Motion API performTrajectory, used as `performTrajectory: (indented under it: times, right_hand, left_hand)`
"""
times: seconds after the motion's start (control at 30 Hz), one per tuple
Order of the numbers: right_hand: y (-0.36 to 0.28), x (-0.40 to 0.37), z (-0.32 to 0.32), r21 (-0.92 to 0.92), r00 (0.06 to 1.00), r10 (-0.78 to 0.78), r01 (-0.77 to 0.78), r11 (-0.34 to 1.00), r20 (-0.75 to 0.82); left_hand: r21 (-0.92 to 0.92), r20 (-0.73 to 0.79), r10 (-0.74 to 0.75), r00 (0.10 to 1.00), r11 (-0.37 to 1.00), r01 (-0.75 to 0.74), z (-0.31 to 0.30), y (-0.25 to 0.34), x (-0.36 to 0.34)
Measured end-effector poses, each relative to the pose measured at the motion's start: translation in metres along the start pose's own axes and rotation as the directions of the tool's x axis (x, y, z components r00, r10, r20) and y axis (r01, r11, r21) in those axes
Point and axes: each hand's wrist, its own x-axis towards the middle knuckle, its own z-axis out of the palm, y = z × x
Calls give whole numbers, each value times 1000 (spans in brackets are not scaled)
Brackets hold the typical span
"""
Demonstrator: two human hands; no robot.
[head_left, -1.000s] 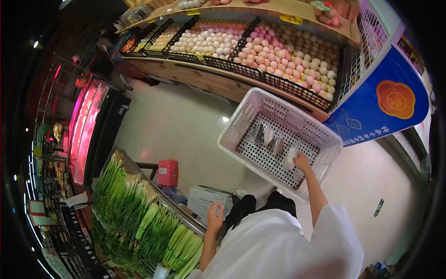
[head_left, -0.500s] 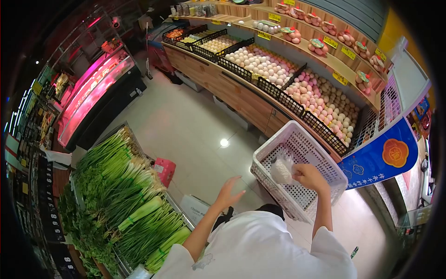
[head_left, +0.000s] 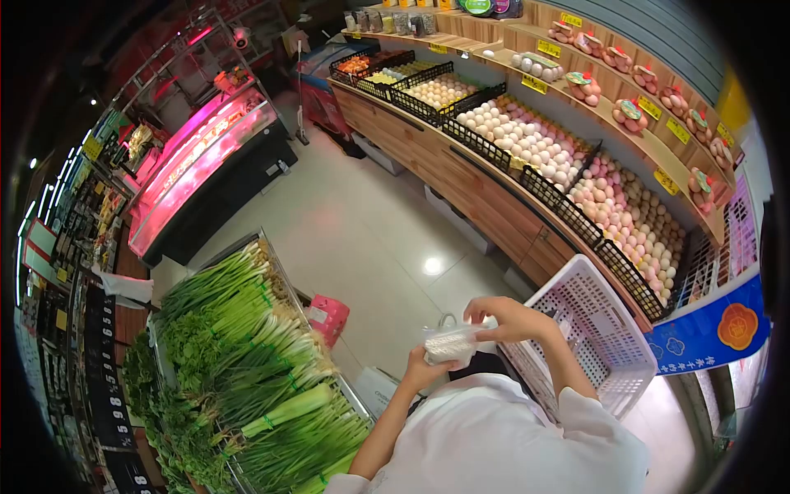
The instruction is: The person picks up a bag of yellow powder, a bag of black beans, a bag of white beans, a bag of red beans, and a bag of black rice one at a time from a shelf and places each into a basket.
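A small clear plastic bag with whitish contents (head_left: 448,347) is held in front of my body; I cannot make out what is inside. My left hand (head_left: 425,370) is closed around the bag's lower left side. From the other side, my right hand (head_left: 508,319) grips the bag's loose plastic end with bent fingers. Just right of my hands, the white perforated plastic crate (head_left: 629,333) stands below the egg display, and its floor is partly hidden by my right arm.
Black crates of eggs (head_left: 527,144) line the wooden counter (head_left: 461,177) ahead. Bundled leafy greens and scallions (head_left: 271,362) fill a stand on my left. A pink package (head_left: 327,319) lies beside it on the floor. A pink-lit display case (head_left: 206,165) stands farther back.
My right hand has lifted the bag out of the white crate and brought it left to my body. My left hand, open before, now holds the bag. The view has shifted left.
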Motion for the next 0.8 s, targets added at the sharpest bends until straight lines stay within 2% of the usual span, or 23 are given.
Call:
performTrajectory:
  times: [0.1,0.2,0.3,0.37,0.5,0.6,0.7,0.73,0.8]
  right_hand:
    - [34,39,-17,144,980,1,29,989,-198]
    - [75,78,-34,215,976,73,-28,976,-206]
    - [96,123,-47,244,954,104,-34,969,-280]
    - [97,152,-57,263,916,159,-61,963,-369]
    - [114,206,-90,191,909,107,-31,981,-403]
    - [115,242,-113,178,892,203,-141,974,-405]
    - [121,288,-137,216,910,170,-92,972,-378]
    - [131,304,-139,153,889,154,-97,984,-432]
    - [150,345,-149,113,879,174,-137,984,-443]
  left_hand:
    - [-99,-89,53,995,993,-62,-24,3,60]
    - [-229,-91,92,992,967,-110,-44,27,132]
    - [-222,26,1,1000,975,4,-63,41,202]
    - [-172,75,19,997,985,-6,-75,43,242]
    - [-82,92,72,993,995,-65,-104,46,307]
    - [-126,105,45,993,991,-32,-120,64,345]
    - [-59,96,101,990,994,-95,-142,55,388]
    - [-94,112,81,990,993,-71,-148,49,403]
    - [-156,154,49,987,988,-25,-165,39,440]
